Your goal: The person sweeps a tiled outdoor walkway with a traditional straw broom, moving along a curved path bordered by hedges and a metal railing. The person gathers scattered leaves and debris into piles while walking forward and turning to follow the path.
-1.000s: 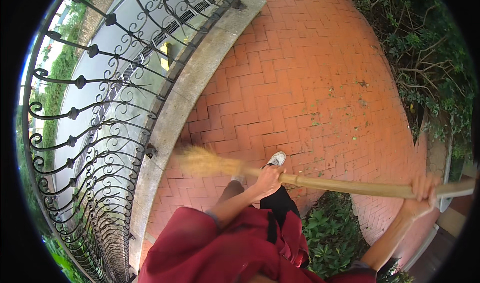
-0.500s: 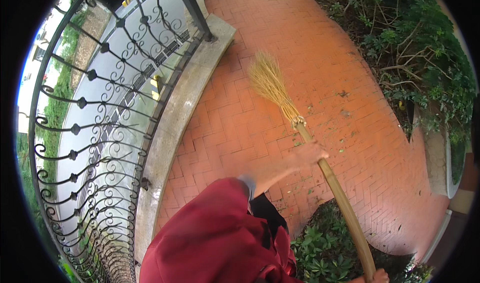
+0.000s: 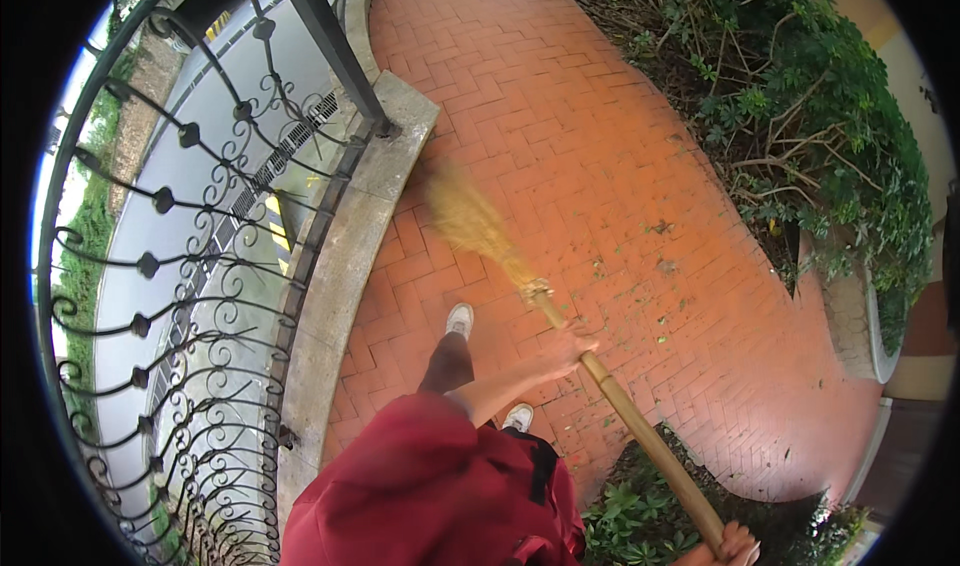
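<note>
A straw broom (image 3: 655, 441) with a long bamboo handle slants across the head view. Its yellow bristles, smeared by motion, lie over the brick paving close to the railing's stone base. My left hand (image 3: 568, 352) is wrapped round the handle just below the bound bristles. Lower right, near the handle's other end, my right hand (image 3: 732, 546) also grips it, partly cut off by the view's edge. Scattered leaves and bits of debris (image 3: 660, 321) lie on the bricks to the right of the bristles.
Along the left runs a black wrought-iron railing (image 3: 165, 201) on a stone curb (image 3: 345, 261), with a road beyond. Dense shrubs (image 3: 800, 116) border the red brick path (image 3: 540, 156) on the right. A leafy plant bed (image 3: 630, 511) is beside the handle. My white shoes (image 3: 459, 322) show below.
The broom's bristles have swung left and nearer, towards the stone curb. My left hand has moved left and down with the handle; both my shoes now show.
</note>
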A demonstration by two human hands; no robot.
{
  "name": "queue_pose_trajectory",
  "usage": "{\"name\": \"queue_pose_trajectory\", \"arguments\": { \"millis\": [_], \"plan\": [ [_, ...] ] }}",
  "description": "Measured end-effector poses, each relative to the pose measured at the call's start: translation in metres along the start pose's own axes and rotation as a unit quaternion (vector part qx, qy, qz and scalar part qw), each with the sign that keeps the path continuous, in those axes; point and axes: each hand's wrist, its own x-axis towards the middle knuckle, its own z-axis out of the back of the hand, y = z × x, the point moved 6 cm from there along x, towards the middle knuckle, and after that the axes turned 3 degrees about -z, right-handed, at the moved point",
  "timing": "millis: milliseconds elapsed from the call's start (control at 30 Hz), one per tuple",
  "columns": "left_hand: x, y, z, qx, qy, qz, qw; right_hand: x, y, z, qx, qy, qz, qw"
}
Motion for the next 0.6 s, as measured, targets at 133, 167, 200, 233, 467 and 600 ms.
{"name": "queue_pose_trajectory", "arguments": {
  "millis": [133, 167, 200, 233, 467, 600],
  "plan": [
    [0.086, 0.004, 0.046, -0.056, 0.047, -0.071, 0.995, -0.041, 0.076, -0.067, -0.024, 0.03, 0.141, 0.989],
    [0.095, -0.007, 0.064, -0.056, 0.037, -0.08, 0.994, -0.043, 0.09, -0.085, -0.016, 0.03, 0.159, 0.987],
    [0.104, -0.022, 0.08, -0.058, 0.03, -0.091, 0.994, -0.043, 0.097, -0.098, 0.019, 0.026, 0.163, 0.986],
    [0.113, -0.039, 0.093, -0.061, 0.024, -0.102, 0.993, -0.042, 0.1, -0.114, 0.054, 0.022, 0.169, 0.984],
    [0.064, 0.009, 0.164, 0.032, 0.098, 0.0, 0.995, -0.018, 0.031, -0.137, -0.072, -0.073, 0.066, 0.993],
    [0.084, 0.05, 0.112, 0.032, 0.163, -0.011, 0.986, -0.038, 0.001, -0.158, -0.021, -0.038, -0.002, 0.999]
  ]
}}
